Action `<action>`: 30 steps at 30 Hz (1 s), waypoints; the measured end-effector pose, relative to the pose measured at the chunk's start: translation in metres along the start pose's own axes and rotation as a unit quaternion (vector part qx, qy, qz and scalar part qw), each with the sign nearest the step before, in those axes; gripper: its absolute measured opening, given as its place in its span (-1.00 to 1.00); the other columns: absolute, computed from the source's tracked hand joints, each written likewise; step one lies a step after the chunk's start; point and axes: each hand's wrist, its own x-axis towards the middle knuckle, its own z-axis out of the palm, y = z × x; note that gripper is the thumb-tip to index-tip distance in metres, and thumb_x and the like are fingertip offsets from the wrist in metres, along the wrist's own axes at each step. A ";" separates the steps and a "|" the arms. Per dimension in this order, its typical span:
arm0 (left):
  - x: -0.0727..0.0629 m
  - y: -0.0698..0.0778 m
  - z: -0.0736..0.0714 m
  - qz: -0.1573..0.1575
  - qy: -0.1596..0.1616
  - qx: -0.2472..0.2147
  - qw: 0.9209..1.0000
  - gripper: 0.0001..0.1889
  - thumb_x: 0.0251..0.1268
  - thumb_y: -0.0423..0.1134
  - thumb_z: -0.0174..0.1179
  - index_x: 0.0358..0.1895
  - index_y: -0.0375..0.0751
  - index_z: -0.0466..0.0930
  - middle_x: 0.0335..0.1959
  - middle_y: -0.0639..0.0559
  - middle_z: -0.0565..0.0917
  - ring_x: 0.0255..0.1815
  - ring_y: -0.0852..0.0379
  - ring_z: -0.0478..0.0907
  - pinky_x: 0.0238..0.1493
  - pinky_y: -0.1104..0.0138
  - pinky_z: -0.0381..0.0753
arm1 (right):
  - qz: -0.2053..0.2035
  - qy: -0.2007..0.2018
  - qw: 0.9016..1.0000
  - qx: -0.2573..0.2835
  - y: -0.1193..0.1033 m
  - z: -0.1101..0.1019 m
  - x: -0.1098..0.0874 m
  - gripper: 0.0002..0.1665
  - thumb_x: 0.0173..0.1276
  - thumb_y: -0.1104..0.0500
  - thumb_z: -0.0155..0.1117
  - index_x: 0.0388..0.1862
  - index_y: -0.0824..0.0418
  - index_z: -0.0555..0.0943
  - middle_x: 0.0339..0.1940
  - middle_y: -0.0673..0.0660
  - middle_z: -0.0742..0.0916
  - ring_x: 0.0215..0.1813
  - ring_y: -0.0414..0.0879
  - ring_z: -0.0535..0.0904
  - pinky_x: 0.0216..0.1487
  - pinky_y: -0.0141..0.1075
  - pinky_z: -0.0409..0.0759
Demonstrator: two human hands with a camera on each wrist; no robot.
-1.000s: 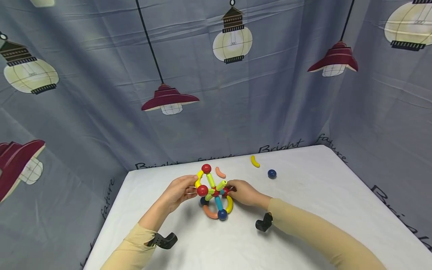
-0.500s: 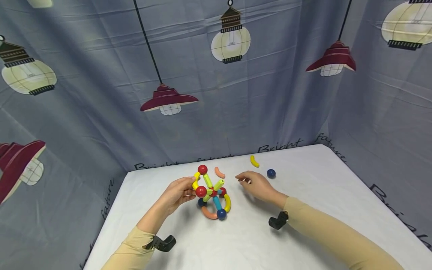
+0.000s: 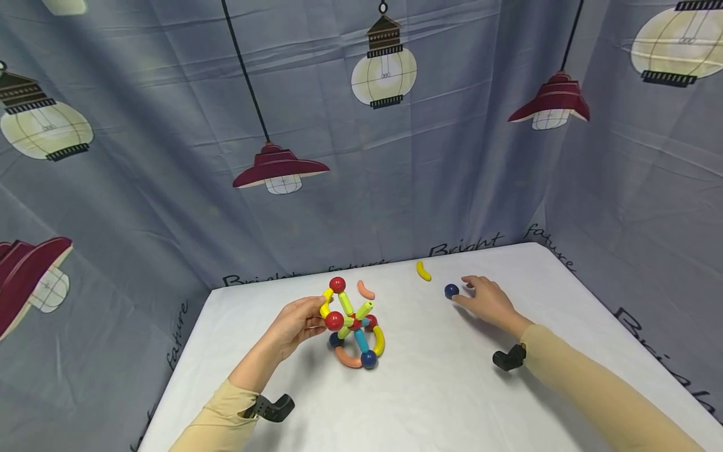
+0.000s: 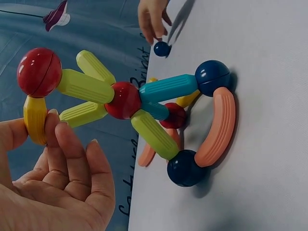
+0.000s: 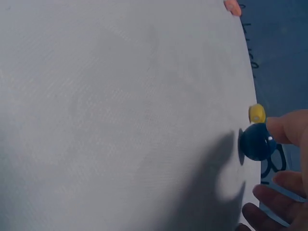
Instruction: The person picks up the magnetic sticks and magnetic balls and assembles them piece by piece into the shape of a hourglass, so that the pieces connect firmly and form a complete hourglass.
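Note:
My left hand (image 3: 296,323) pinches a yellow curved rod (image 4: 35,120) between thumb and fingers. That rod is part of a construction of magnetic sticks and balls, joined at a central red ball (image 4: 123,100). Lime sticks (image 4: 86,86), blue sticks (image 4: 168,88) and dark blue balls (image 4: 213,78) branch out from it. An orange curved rod (image 4: 219,130) links two of the blue balls low down, close over the table. At the right, my right hand (image 3: 491,302) has its fingers spread round a loose dark blue ball (image 3: 451,290), the thumb right at its surface (image 5: 256,143).
Behind the construction, a loose orange curved rod (image 3: 365,290) lies on the white table (image 3: 429,389). A loose yellow curved rod (image 3: 423,271) lies near the back edge, left of the loose ball. A grey curtain (image 3: 350,220) printed with lamps hangs behind.
My right hand has let go of the construction's right side and moved right, across to the loose blue ball. My left hand keeps its hold on the yellow rod, nearly in place.

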 end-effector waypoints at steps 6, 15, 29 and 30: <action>0.001 -0.003 -0.001 -0.007 0.015 -0.010 1.000 -0.57 0.47 -0.06 0.22 0.13 -0.39 0.57 -0.32 -0.02 0.67 -0.32 0.13 0.62 -0.10 0.29 0.69 | 0.007 -0.012 1.000 0.001 0.004 0.003 0.000 -0.19 0.42 -0.12 0.33 0.40 0.43 0.43 0.15 0.41 0.66 0.16 0.33 0.53 0.18 0.22 0.46; 0.001 -0.005 -0.002 -0.017 0.013 -0.022 1.000 -0.50 0.48 -0.04 0.20 0.24 -0.39 0.53 -0.28 -0.03 0.67 -0.32 0.12 0.61 -0.09 0.28 0.68 | 0.018 -0.020 1.000 0.013 0.007 0.005 0.006 -0.22 0.42 -0.11 0.34 0.37 0.42 0.47 0.10 0.36 0.69 0.13 0.28 0.55 0.15 0.18 0.49; 0.002 -0.006 -0.001 -0.022 0.012 -0.011 1.000 -0.49 0.48 0.05 0.21 0.19 -0.33 0.56 -0.28 -0.02 0.68 -0.29 0.11 0.62 -0.06 0.26 0.69 | 0.025 -0.011 0.999 0.045 0.003 0.013 0.016 -0.36 0.40 -0.06 0.40 0.24 0.38 0.58 0.01 0.29 0.72 0.09 0.22 0.58 0.16 0.14 0.50; 0.002 -0.006 -0.001 -0.023 0.011 -0.011 1.000 -0.49 0.47 0.07 0.21 0.19 -0.32 0.56 -0.27 -0.03 0.68 -0.29 0.11 0.63 -0.05 0.26 0.69 | 0.020 -0.009 0.999 0.048 0.002 0.015 0.016 -0.39 0.40 -0.03 0.40 0.22 0.39 0.58 0.00 0.30 0.72 0.08 0.22 0.58 0.15 0.14 0.50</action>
